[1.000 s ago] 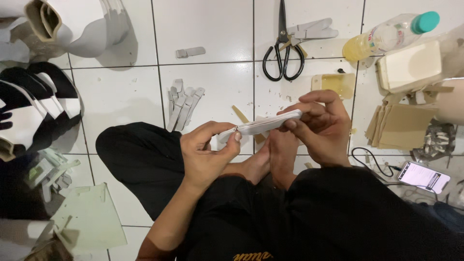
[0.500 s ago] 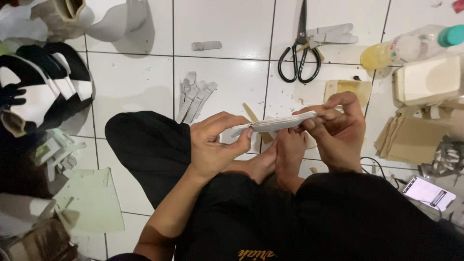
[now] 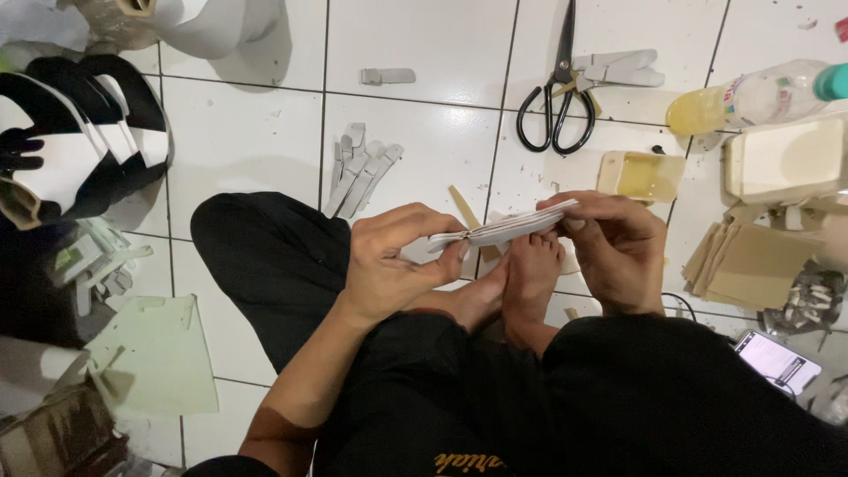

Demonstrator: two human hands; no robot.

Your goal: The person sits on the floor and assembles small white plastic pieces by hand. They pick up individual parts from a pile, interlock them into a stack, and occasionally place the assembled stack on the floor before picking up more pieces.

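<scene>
The left hand (image 3: 393, 265) pinches one end of a thin stack of grey-white strips (image 3: 503, 228), thumb below and fingers curled over the top; the right hand (image 3: 614, 252) grasps the other end, fingers closed along its upper edge. The stack is held level above the person's bare feet (image 3: 521, 283), which rest on the white tiled floor (image 3: 424, 53) between the crossed legs in black trousers. A loose fan of similar strips (image 3: 358, 168) lies on the tiles beyond the left hand. Black-handled scissors (image 3: 558, 93) lie farther out, closed, beside a few more strips. A clear plastic bottle with a green cap (image 3: 755, 95) lies on its side and holds yellow liquid. Near it stands a small open tub (image 3: 640, 175) of yellowish paste and a cream lidded box (image 3: 782, 159); the box's contents are hidden. Tan sheets (image 3: 751, 265) are stacked below the box. A phone (image 3: 777, 362) lies near the right knee.
</scene>
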